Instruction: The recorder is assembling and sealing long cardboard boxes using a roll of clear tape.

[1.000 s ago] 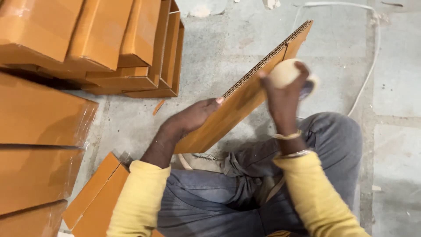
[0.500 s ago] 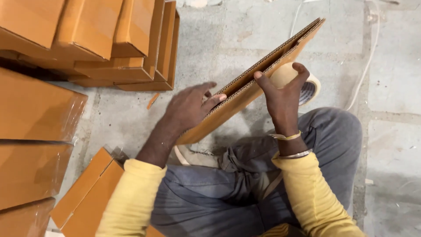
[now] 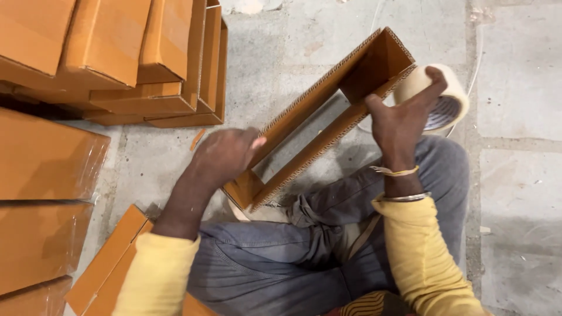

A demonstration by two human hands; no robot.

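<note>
Looks steeply down from the head, close over lap, hands and concrete floor (image 3: 515,193); single view only.

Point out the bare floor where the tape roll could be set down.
Bare grey concrete floor lies right of the grey-trousered knee, and more between the opened orange cardboard box and the stacked orange boxes. The left side is crowded with orange bundles. The right hand holds the beige tape roll.
</note>
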